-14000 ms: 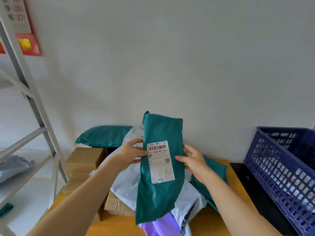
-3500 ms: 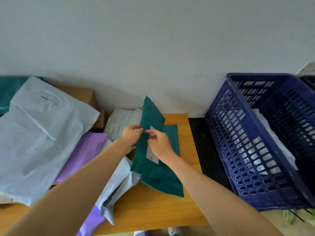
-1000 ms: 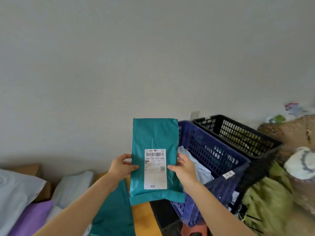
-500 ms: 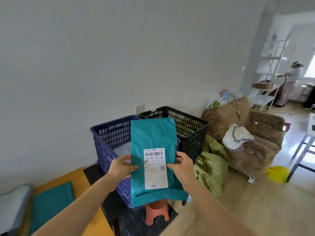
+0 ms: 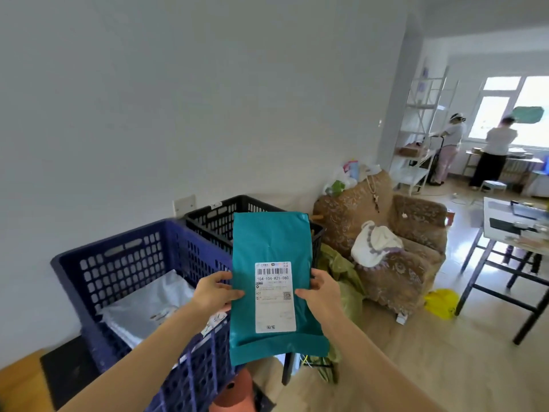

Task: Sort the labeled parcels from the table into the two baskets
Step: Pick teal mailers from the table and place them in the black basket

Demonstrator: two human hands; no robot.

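Head camera is looking across a room with a pale grey-white wall [image 5: 148, 99] and a light wooden floor [image 5: 416, 367]. A corner of the orange-brown wooden table [image 5: 17, 382] is showing at the lower left, with a black mat [image 5: 68, 373] lying beside it. A dark blue perforated plastic basket [image 5: 118, 263] is standing on that mat and holding a crumpled silver-grey plastic mailer [image 5: 148, 304]. A black perforated plastic basket [image 5: 214, 217] is standing just behind it against the wall. A brown patterned armchair [image 5: 410, 263] is sitting further right, and two people [image 5: 493, 153] are standing by a bright window far off. A flat teal plastic parcel [image 5: 267, 242] is hanging in the air in front of the black basket, beside the blue basket's right side. It is standing upright, its long axis running vertically and its labeled face turning toward the camera. The left hand [image 5: 212, 294] is gripping its left edge and the right hand [image 5: 322, 292] is gripping its right edge, each thumb pressing on the front. Its skin is looking smooth and slightly glossy, with a folded flap running across the bottom. A white rectangular shipping label [image 5: 274, 295] is sitting on the lower half, showing a barcode at the top and the code 104-104-H21-080 under it.
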